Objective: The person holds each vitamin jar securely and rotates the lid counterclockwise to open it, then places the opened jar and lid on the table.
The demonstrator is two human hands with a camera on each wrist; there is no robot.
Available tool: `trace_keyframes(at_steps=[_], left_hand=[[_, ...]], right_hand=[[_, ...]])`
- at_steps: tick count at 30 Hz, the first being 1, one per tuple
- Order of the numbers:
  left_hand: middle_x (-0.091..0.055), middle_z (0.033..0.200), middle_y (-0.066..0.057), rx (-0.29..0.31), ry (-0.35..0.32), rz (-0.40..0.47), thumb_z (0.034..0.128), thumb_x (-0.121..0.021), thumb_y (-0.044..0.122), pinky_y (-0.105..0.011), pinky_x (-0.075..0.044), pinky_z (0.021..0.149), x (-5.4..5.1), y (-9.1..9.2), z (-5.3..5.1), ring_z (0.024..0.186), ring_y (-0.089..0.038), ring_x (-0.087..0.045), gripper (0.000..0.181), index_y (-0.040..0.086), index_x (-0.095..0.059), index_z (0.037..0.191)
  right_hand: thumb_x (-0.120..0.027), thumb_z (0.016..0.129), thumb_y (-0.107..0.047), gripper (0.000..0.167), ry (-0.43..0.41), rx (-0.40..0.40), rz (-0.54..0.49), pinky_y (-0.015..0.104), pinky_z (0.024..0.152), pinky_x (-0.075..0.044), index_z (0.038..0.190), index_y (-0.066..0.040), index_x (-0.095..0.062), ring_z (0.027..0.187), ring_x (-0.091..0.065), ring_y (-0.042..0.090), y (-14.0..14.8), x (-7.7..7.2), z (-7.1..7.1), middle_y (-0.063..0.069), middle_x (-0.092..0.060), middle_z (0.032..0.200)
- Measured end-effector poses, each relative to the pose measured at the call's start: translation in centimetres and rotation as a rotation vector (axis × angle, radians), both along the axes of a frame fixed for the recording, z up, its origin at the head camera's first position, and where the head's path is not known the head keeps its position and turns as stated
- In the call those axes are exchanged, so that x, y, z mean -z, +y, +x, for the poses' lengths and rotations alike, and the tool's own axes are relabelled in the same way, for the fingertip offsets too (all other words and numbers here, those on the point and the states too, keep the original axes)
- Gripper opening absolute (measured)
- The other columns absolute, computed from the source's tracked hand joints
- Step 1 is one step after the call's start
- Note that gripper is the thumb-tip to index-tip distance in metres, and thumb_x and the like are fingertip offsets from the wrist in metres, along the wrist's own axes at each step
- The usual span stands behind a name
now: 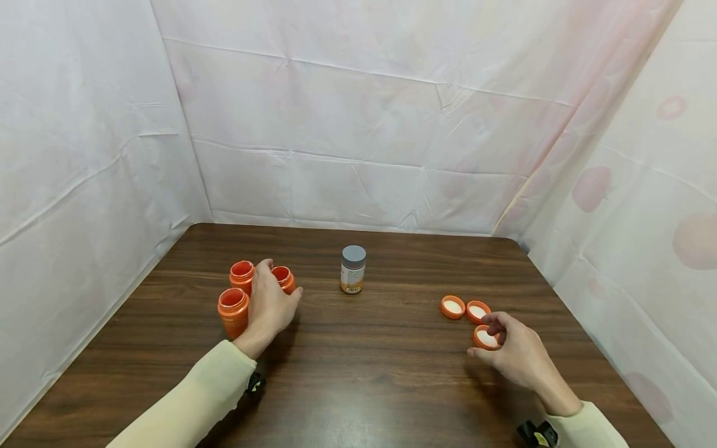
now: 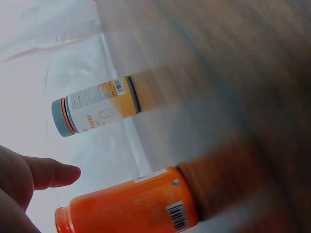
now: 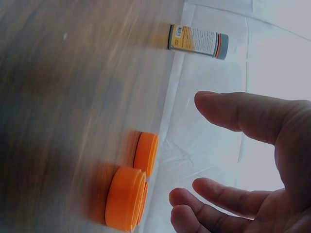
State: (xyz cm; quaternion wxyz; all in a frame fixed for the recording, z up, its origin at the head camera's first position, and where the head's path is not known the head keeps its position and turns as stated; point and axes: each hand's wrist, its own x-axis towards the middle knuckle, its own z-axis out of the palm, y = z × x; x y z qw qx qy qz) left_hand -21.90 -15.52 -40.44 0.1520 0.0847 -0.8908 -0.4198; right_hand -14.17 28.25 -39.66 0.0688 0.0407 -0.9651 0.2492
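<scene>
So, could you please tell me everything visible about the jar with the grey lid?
The jar is an upright cylinder, apparently plastic, closed by its grey lid. A thin orange ring shows below the lid, and a dark band at the base. The label is white above and yellow-orange below, with a barcode and print mostly too small to read. It stands on the brown table, between the open orange bottles and the orange caps; only the table touches it.
</scene>
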Motion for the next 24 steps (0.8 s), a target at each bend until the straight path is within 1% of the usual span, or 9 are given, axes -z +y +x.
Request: trace_keyframes(at_steps=[4,9,12,15,19,24], left_hand=[[-0.041,0.147,-0.026,0.007,0.063,-0.043,0.0834,-0.083,0.014,-0.055,-0.037,0.112,-0.7,0.2,0.1,0.133,-0.041,-0.043,0.087,-0.004,-0.030,0.150],[-0.045,0.145,-0.025,0.022,0.164,-0.072,0.0817,-0.085,0.017,-0.054,-0.040,0.110,-1.5,0.7,0.3,0.131,-0.039,-0.045,0.087,-0.003,-0.034,0.149],[-0.047,0.143,-0.024,0.035,0.220,-0.084,0.0804,-0.087,0.018,-0.053,-0.040,0.109,-1.8,1.2,0.6,0.130,-0.038,-0.046,0.086,-0.002,-0.037,0.147],[-0.048,0.144,-0.022,0.059,0.263,-0.098,0.0798,-0.087,0.020,-0.053,-0.040,0.109,-1.9,1.8,0.9,0.130,-0.038,-0.047,0.085,-0.002,-0.040,0.146],[-0.049,0.144,-0.019,0.086,0.297,-0.104,0.0802,-0.087,0.023,-0.055,-0.042,0.107,-2.0,2.6,1.3,0.132,-0.037,-0.048,0.082,0.000,-0.043,0.145],[-0.050,0.144,-0.018,0.122,0.295,-0.091,0.0818,-0.086,0.026,-0.055,-0.044,0.104,-2.0,3.4,1.7,0.131,-0.036,-0.049,0.079,0.001,-0.044,0.144]], right_hand=[[-0.094,0.071,-0.039,0.068,0.008,-0.007,0.003,0.039,0.074,-0.047,0.122,-0.005,-0.065,0.093,-0.059,0.024,-0.5,0.0,0.0,0.003,-0.067,0.103],[-0.092,0.074,-0.039,0.066,0.051,-0.013,0.000,0.043,0.078,-0.048,0.124,-0.005,-0.065,0.097,-0.062,0.026,-1.1,0.0,0.2,0.007,-0.069,0.110],[-0.090,0.076,-0.042,0.066,0.064,-0.017,-0.008,0.048,0.083,-0.050,0.126,-0.007,-0.065,0.103,-0.064,0.030,-1.4,-0.1,0.3,0.009,-0.070,0.118],[-0.087,0.078,-0.050,0.069,0.069,-0.028,-0.024,0.054,0.089,-0.050,0.128,-0.008,-0.065,0.113,-0.063,0.035,-1.8,-0.2,0.3,0.009,-0.069,0.126],[-0.083,0.079,-0.058,0.076,0.081,-0.046,-0.032,0.060,0.094,-0.046,0.132,-0.007,-0.064,0.122,-0.059,0.040,-2.2,-0.2,0.5,0.010,-0.068,0.130],[-0.083,0.079,-0.058,0.075,0.111,-0.063,-0.025,0.061,0.096,-0.045,0.132,-0.008,-0.064,0.124,-0.059,0.042,-2.8,0.1,0.5,0.011,-0.067,0.132]])
